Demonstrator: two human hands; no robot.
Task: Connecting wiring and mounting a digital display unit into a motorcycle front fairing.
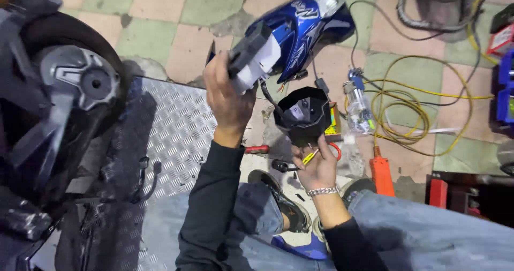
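A person sits low over a tiled floor [160, 14] of pale green and pink squares, knees in blue jeans at the bottom of the view.

The left hand [227, 97] is raised, its fingers closed around a grey and white boxy part [254, 57], held up above the floor. A black cable runs from that part down to a black, angular housing [302, 113], which hangs just above the right hand.

The right hand [317, 166], wearing a silver chain bracelet [323, 191] at the wrist, has its fingers pinched shut on thin yellow wires [309, 156] at the lower edge of the black housing.

Behind the housing, towards the far edge of the floor, lies a blue motorcycle fairing [305, 27]. To the right of it a yellow cord [399, 107] lies in loose loops, near a clear plastic bottle [357, 102]. An orange tool handle [381, 174] lies beside the right knee. A red-handled screwdriver [258, 149] lies on the floor between the two forearms.

At the left, a dark motorcycle wheel [80, 78] stands on a ribbed metal ramp plate [179, 132].
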